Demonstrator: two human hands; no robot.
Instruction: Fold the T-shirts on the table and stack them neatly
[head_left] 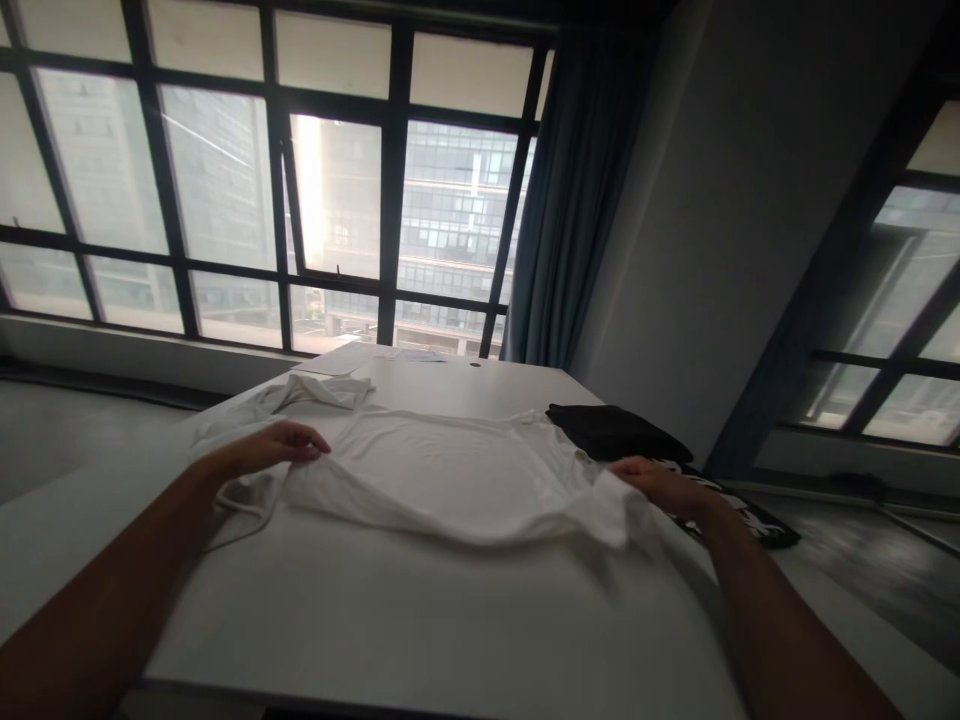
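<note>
A white T-shirt (450, 470) is stretched across a white table (442, 620), its near edge lifted and sagging between my hands. My left hand (289, 445) pinches the shirt at its left side, with a loose sleeve hanging below the wrist. At the opposite side my right hand (652, 485) is closed on the cloth, where a fold drapes over toward me. The far part of the shirt lies on the tabletop. Motion blur softens the near hem on the right.
Another crumpled white garment (315, 390) lies at the table's left. Folded black clothes (619, 430) and a black garment with a white print (750, 515) sit on the right. Papers (409, 356) lie at the far end, before the windows (341, 195) and a blue curtain (562, 200).
</note>
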